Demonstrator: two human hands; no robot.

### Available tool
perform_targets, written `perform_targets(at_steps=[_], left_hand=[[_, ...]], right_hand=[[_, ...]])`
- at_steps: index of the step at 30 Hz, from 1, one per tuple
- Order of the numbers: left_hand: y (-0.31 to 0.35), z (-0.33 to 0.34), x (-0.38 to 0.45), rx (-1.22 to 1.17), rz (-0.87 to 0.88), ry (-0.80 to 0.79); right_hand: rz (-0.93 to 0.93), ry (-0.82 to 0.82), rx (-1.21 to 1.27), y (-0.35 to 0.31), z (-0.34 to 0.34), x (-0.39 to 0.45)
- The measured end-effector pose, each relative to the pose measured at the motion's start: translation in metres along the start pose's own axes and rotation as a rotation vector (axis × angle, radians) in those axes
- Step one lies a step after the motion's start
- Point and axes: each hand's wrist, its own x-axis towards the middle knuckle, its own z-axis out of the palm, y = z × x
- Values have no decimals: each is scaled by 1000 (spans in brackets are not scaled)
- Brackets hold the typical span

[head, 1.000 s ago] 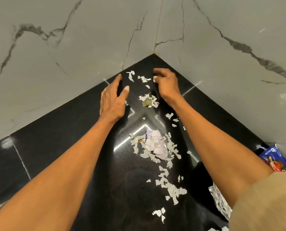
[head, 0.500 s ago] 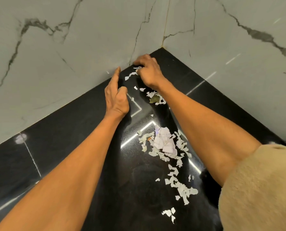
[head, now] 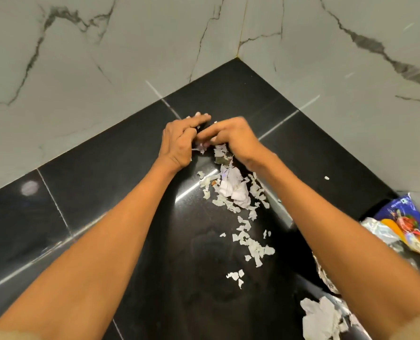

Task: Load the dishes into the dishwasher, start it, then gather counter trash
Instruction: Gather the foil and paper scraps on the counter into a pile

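Both hands meet on the black counter (head: 111,197), a little out from the corner where the two marble walls (head: 106,69) join; the left hand (head: 179,141) stands on its edge with the long fingers straight and pointing toward the corner, thumb tucked in, and torn paper shows at its palm and beneath it; the right hand (head: 231,137) lies knuckles up, fingers curled down over the scraps (head: 243,231), its tips meeting the left palm; whether it pinches any paper I cannot tell, since the grip is blurred and hidden under the knuckles. The scraps run in a loose line from the hands back toward the person; a crumpled white wad (head: 236,190) sits among them just below the right wrist, and a small greenish bit (head: 220,160) lies right under that hand. One tiny scrap lies well apart, near the right wall. At the right edge lie a blue printed wrapper (head: 405,217) and crumpled foil (head: 378,229) touching it; a larger torn sheet (head: 321,320) lies at the bottom, beside the right forearm.
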Motion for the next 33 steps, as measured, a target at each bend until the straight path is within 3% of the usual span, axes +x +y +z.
perform_targets(at_steps=[2,5,9,12,15,17,19,21,24,26,30,33], left_hand=[[6,4,-15,-43,8,-29],[18,11,-39,-112,12,-47],[33,24,-78,-211,-10,-63],[41,34,-106,-401,-4,-28],[43,36,-117,-595,-20,233],[42,34,-117,-721,-104,501],[39,31,-114,-779,-180,647],[38,31,-111,-698,-203,616],[42,31,-111,-470,-196,460],[44,32,-111,-368,-178,401],[45,33,-109,-355,-191,320],[42,32,-110,-340,-188,290]], right_hand=[[30,233,53,3,-20,1],[-3,457,-192,15,-39,11],[-25,340,-480,24,-24,12],[-52,208,-339,16,-10,-2],[-48,51,-226,13,9,-35],[5,-20,-143,13,15,-60],[52,-72,-80,9,14,-75],[84,-47,7,2,12,-72],[98,193,76,-6,10,-42],[102,267,8,-3,11,-20],[1,222,-284,4,34,-23],[-20,33,-242,2,47,-56]])
